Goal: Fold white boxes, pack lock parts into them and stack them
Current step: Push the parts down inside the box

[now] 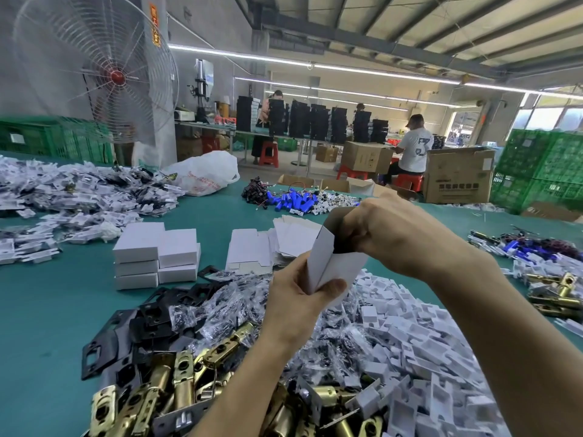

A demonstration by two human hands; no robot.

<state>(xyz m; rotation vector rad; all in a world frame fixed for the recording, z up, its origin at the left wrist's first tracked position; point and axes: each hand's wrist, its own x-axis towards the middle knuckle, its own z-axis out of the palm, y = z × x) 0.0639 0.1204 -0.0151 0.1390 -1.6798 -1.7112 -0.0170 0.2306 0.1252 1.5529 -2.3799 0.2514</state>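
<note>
Two hands, the left hand and the right hand, share one half-folded white box above the green desk. Five finished white boxes stand stacked toward the desk's left side, in two columns of three and two. Three people work at the far benches. One wire-guarded fan stands behind the desk's far left corner.

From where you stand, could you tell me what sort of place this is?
Most likely a factory packing floor for door locks. Brass latch bolts and bagged parts lie heaped on a green table, both hands work on a white box, and finished boxes sit stacked beside flat blanks.
</note>
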